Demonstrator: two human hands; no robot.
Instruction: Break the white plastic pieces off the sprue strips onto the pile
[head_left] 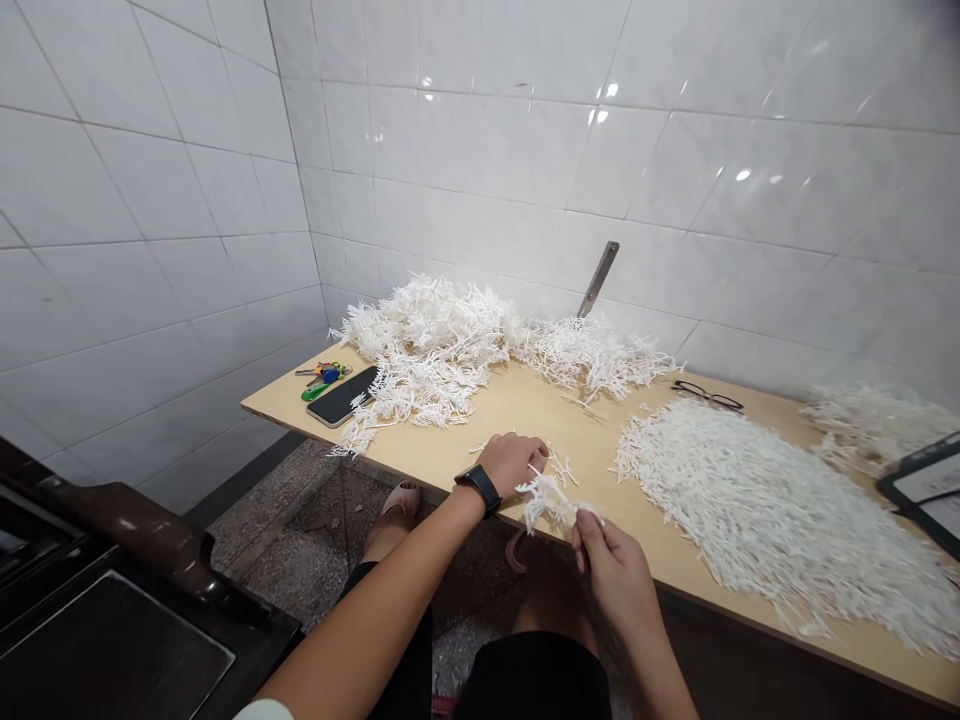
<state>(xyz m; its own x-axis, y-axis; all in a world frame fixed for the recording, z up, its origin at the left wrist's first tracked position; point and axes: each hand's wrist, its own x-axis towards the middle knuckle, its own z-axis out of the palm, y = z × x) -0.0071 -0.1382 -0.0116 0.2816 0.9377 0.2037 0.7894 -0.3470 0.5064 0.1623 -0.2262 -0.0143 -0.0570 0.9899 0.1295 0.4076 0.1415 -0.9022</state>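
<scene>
Glare on wall tiles [480, 150], dim floor [307, 515]

Your left arm [390, 590] stretches forward, the left hand [514, 460] back uppermost, fingers [537, 448] curled; your right hand [615, 560], nearer you, pinches with its thumb [589, 530] on top.

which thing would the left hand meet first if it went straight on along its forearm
Likely the few loose white strands just past the left hand, then the white heap farther back; the hand's height above the board is hard to judge.

Glossy white tiled walls [480, 160] catch bright glints [611, 90] above a speckled floor [300, 510].
</scene>
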